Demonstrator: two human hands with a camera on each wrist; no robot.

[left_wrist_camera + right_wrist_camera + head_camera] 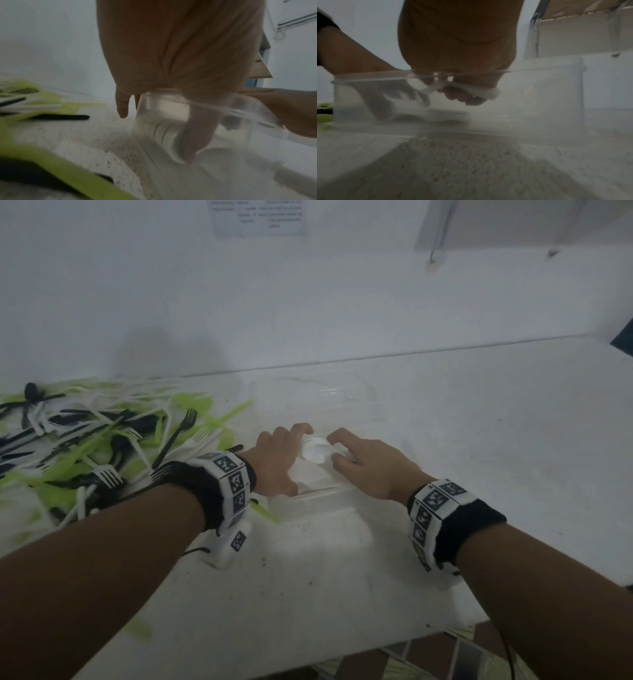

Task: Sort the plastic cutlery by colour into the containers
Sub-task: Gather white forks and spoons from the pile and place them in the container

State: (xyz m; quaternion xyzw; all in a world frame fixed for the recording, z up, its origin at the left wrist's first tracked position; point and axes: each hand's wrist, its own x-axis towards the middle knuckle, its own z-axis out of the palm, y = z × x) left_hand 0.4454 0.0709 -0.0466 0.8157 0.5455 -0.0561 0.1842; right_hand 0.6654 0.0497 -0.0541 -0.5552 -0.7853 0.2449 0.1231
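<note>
right fingers (462, 97) curled round white cutlery (481, 92), likely spoons, clamped from the right inside the near clear container (322, 494). right hand (363, 463) plainly nearer and carrying it; long axis hard to judge, seemingly lying across, left to right. left hand (277, 460) reaching in from the opposite side, fingers down inside the wall, 1 outside it; gripping or merely touching, cannot tell. white cutlery low between both hands, above the container floor, so probably only a release needed. further out: 2nd clear container (318, 392) behind, mixed green, black and white cutlery pile (102, 440) well left on the countertop (479, 440).
</note>
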